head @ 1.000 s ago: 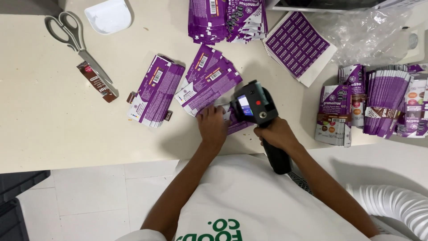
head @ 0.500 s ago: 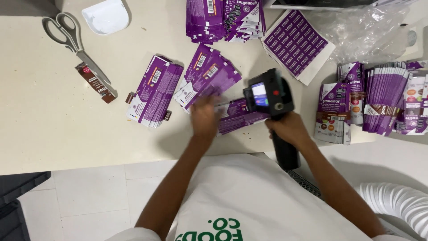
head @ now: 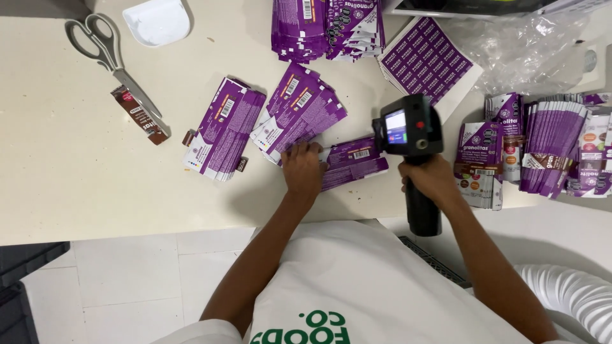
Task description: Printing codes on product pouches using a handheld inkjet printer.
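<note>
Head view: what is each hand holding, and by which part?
Right hand grips the black handheld printer by its handle. Left hand presses the flat purple packet, not lifting it.

The right hand (head: 432, 179) carried the black handheld printer (head: 411, 130) rightward, off the flat purple wrappers (head: 350, 162) it had covered, so they came into view. The left hand (head: 303, 169) stretched out and pressed their near end.

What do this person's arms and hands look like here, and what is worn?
Both forearms are bare, with no gloves, rings, watch or bands visible on the left hand or the right hand. Short white sleeves show only at the frame's bottom edge. The white top carries green lettering on the chest.
</note>
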